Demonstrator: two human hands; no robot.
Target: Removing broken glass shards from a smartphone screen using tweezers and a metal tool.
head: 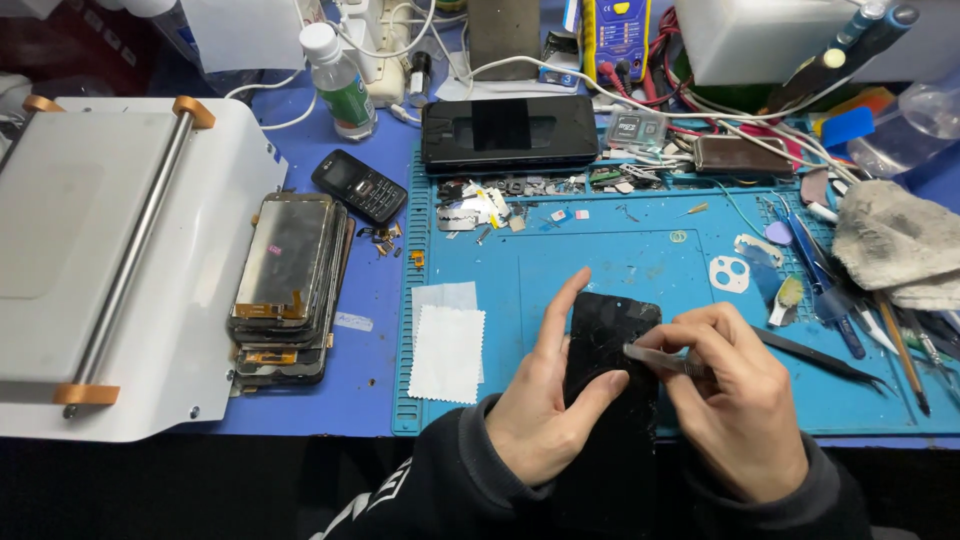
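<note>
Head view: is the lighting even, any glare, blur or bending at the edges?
Head view: bright, even light on the blue mat; soft glare on the white machine; the phone between left hand and right hand is sharp; edges bow slightly.

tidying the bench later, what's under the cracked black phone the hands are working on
The black phone lies on the blue work mat, steadied by the left hand; the right hand presses tweezers onto it. Whatever lies under the phone is covered.
</note>
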